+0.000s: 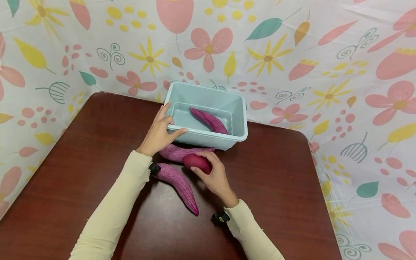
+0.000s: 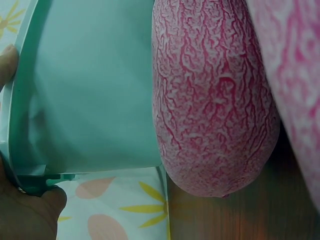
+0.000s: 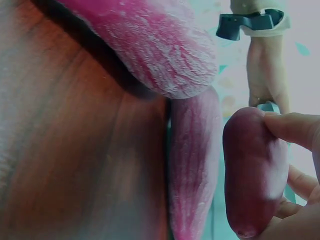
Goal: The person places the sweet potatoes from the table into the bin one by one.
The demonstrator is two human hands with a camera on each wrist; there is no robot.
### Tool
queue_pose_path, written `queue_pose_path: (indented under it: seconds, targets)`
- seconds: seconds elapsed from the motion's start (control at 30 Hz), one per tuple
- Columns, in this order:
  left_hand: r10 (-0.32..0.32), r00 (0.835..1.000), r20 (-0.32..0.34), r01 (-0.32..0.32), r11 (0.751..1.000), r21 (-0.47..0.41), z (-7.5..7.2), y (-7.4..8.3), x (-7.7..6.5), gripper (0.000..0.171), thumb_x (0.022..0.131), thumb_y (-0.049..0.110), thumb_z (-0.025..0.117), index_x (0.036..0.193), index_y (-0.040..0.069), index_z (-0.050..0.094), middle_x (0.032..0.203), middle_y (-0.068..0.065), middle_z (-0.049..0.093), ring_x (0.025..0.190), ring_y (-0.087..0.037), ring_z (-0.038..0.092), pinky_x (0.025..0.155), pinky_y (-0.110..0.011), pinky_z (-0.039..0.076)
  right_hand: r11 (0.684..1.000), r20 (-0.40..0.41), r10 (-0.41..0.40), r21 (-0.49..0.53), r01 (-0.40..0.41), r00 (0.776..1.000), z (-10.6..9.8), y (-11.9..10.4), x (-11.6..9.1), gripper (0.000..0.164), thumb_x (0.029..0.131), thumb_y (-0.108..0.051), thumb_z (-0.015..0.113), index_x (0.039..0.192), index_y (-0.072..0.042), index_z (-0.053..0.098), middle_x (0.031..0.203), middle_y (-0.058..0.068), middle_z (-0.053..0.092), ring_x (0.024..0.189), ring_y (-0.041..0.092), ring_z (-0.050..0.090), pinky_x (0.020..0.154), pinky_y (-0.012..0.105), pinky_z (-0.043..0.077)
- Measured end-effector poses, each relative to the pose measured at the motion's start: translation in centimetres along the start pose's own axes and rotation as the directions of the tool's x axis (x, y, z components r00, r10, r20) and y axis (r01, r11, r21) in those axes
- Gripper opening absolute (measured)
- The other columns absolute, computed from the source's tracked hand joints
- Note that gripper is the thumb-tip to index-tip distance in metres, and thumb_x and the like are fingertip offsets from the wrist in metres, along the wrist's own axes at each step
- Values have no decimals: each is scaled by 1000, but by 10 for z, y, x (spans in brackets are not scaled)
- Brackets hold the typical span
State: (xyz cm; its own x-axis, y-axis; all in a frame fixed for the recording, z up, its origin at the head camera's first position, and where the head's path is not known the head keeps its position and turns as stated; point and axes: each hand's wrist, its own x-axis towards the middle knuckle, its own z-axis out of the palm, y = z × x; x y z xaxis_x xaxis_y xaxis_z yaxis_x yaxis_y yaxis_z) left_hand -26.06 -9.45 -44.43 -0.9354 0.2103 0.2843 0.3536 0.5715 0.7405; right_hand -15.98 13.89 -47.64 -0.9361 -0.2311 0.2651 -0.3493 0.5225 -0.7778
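My left hand (image 1: 156,134) grips the left front corner of the light blue plastic bin (image 1: 238,112), thumb lying along its front rim. One long, curved purple vegetable with wrinkled skin (image 1: 210,120) lies inside the bin. In front of the bin, my right hand (image 1: 217,177) holds a smooth, dark red, oblong potato-like thing (image 3: 252,172) between thumb and fingers. Behind it, a second purple vegetable (image 1: 177,153) lies along the bin's front, partly hidden by the held piece. A third (image 1: 178,186) rests on the table nearer me, its pointed tip toward me, beneath my left wrist.
The dark brown wooden table (image 1: 273,187) has rounded back corners. A white cloth with printed flowers (image 1: 325,72) hangs behind it and along both sides, close to the back of the bin. Each wrist wears a small black device (image 1: 221,216).
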Motion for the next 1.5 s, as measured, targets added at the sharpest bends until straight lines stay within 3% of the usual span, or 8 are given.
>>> queue_pose_path:
  seconds: [0.47, 0.8, 1.0, 1.23, 1.5]
  targets:
    - [19, 1000, -10, -19, 1000, -4, -4, 5, 3, 51, 88, 48, 75, 79, 5, 49, 170, -14, 16, 159, -38, 8, 119, -59, 31, 998, -39, -65, 13, 65, 997, -19, -15, 11, 43, 87, -22, 81, 128, -22, 65, 131, 0, 62, 118, 15, 59, 91, 35, 53]
    - [18, 1000, -15, -18, 1000, -5, -7, 4, 2, 51, 89, 46, 75, 79, 3, 48, 170, -13, 16, 159, -36, 8, 117, -58, 33, 994, -24, -77, 80, 78, 997, -22, -26, 14, 44, 87, -23, 81, 128, -23, 66, 131, -1, 63, 114, 16, 60, 88, 34, 54]
    - [6, 1000, 8, -6, 1000, -6, -1, 2, -1, 52, 89, 46, 75, 78, 4, 46, 170, -14, 16, 159, -37, 9, 113, -58, 36, 992, -22, -122, 25, 123, 992, -26, -29, 18, 45, 86, -20, 82, 128, -20, 65, 128, 2, 64, 115, 17, 61, 89, 33, 55]
    - [18, 1000, -10, -18, 1000, 1, -1, 2, -2, 51, 89, 44, 76, 77, 5, 45, 169, -17, 19, 159, -38, 10, 114, -58, 35, 984, -28, -175, -38, 174, 984, -34, -36, 29, 46, 87, -22, 81, 130, -21, 64, 129, 1, 63, 117, 15, 59, 89, 33, 54]
    - [7, 1000, 4, -7, 1000, 7, 0, 3, -1, 51, 89, 45, 75, 78, 6, 46, 170, -14, 17, 159, -38, 8, 118, -58, 31, 983, -37, -184, -34, 183, 982, -40, -43, 36, 44, 87, -22, 80, 129, -21, 65, 129, 1, 63, 117, 14, 58, 89, 35, 53]
